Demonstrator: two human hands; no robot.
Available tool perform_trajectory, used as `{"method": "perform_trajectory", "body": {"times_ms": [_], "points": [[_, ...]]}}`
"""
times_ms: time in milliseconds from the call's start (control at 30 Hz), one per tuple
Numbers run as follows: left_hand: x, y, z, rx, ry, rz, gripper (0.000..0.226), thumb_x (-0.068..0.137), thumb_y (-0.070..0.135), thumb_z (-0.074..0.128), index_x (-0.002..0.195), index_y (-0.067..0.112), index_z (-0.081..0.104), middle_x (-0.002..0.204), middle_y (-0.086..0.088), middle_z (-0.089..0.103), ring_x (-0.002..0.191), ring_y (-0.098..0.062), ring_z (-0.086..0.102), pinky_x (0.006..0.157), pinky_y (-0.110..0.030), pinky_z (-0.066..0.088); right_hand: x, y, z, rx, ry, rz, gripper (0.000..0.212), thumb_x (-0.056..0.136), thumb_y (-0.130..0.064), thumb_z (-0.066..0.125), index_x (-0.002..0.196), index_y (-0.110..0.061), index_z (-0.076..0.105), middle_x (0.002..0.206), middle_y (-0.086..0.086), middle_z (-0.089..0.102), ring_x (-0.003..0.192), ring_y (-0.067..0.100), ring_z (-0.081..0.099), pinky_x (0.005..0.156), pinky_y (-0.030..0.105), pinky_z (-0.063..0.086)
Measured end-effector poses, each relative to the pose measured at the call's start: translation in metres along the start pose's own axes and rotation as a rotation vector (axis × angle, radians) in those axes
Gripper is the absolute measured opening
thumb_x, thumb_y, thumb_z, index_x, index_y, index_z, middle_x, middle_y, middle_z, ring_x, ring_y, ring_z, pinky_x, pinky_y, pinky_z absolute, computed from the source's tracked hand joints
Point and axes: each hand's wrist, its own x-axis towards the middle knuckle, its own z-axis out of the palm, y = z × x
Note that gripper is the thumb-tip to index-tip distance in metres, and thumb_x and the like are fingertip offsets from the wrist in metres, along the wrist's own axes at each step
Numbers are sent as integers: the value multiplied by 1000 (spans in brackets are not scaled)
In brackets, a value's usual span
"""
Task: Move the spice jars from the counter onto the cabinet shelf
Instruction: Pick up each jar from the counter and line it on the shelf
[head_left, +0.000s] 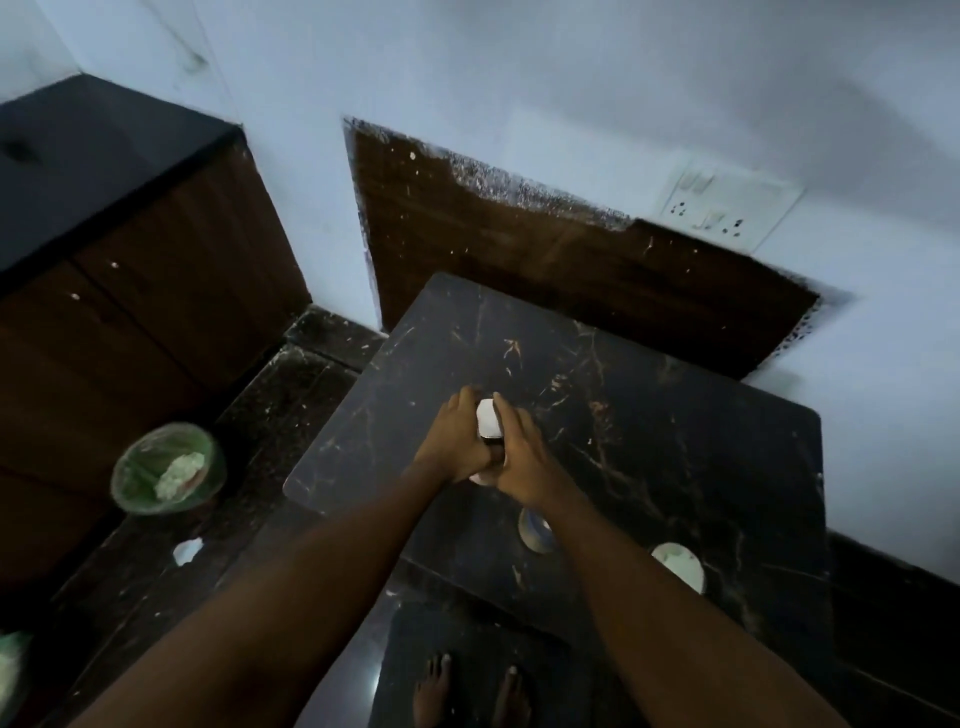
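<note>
Both of my hands close around one white-lidded spice jar (487, 420) above the dark marble table top (675, 415). My left hand (457, 441) wraps its left side and my right hand (524, 457) its right side. Only the white lid and a strip of the jar show between the fingers. A second white-lidded jar (535, 530) stands on the table just under my right wrist. A third white-lidded jar (679, 565) stands further right near the front edge. No cabinet shelf is in view.
A dark-topped wooden cabinet (156, 291) with shut doors stands at the left against the wall. A green-lined waste bin (169, 467) sits on the floor by it, with a paper scrap (187, 551) near. A wall socket (727, 208) is at the upper right. My bare feet (467, 691) show below.
</note>
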Motion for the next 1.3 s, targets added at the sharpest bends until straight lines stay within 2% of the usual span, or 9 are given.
{"method": "perform_trajectory", "body": {"times_ms": [133, 233, 367, 467, 633, 700, 900, 1133, 1300], "points": [[13, 55, -38, -212, 24, 135, 90, 77, 45, 82, 151, 22, 37, 143, 2, 49, 122, -14, 56, 100, -30, 49, 2, -24, -75, -30, 167, -68, 95, 78, -35, 82, 154, -28, 26, 148, 3, 41, 136, 20, 47, 104, 32, 46], [19, 100, -74, -376, -4, 238, 82, 85, 46, 78, 153, 24, 37, 139, 4, 55, 118, -12, 60, 98, -29, 51, 1, -47, -144, -26, 225, -65, 85, 79, -50, 75, 149, -37, 28, 147, -3, 43, 132, 16, 49, 97, 31, 44], [27, 159, -110, -569, 20, 348, 43, 101, 13, 63, 142, 11, 51, 121, -6, 68, 106, -16, 69, 92, -30, 56, -5, -77, -239, 35, 328, -113, 94, 69, -59, 82, 145, -33, 34, 146, -5, 51, 128, 11, 52, 100, 28, 47], [34, 221, -133, -662, -8, 419, 41, 97, -5, 54, 138, -2, 52, 120, -8, 68, 108, -14, 65, 90, -25, 53, -22, -97, -316, 42, 400, -184, 87, 70, -46, 88, 138, -30, 37, 137, -7, 55, 121, 11, 56, 91, 15, 44], [41, 320, -157, -601, -8, 584, 67, 76, -2, 64, 141, 3, 47, 118, -18, 65, 100, -24, 64, 78, -27, 59, -50, -122, -417, 66, 488, -299, 69, 79, -26, 84, 134, -24, 43, 133, -1, 57, 119, 20, 59, 96, 31, 50], [46, 353, -161, -614, 56, 599, 67, 79, -7, 71, 140, 11, 51, 121, -17, 67, 106, -28, 65, 86, -38, 61, -60, -129, -450, 74, 529, -363, 63, 81, -14, 81, 136, -20, 50, 135, 4, 56, 123, 21, 58, 104, 37, 50], [60, 452, -173, -590, 231, 711, 62, 69, 21, 88, 122, 37, 60, 113, 16, 71, 103, -2, 67, 84, -25, 52, -87, -135, -534, -72, 757, -509, 61, 77, 6, 69, 134, -16, 61, 131, 8, 51, 124, 18, 53, 111, 32, 46], [76, 549, -166, -544, 352, 765, 74, 59, 41, 87, 125, 32, 54, 114, 15, 65, 101, 1, 63, 73, -13, 46, -97, -116, -594, -33, 1016, -531, 69, 80, 11, 58, 144, -14, 52, 145, 3, 54, 130, 14, 51, 111, 23, 42], [104, 590, -137, -416, 358, 772, 47, 62, 48, 78, 102, 38, 55, 93, 18, 65, 84, 3, 66, 64, -9, 44, -92, -78, -622, -94, 1036, -441, 58, 83, 9, 62, 138, -7, 53, 140, 10, 54, 130, 23, 52, 106, 15, 38]]}}
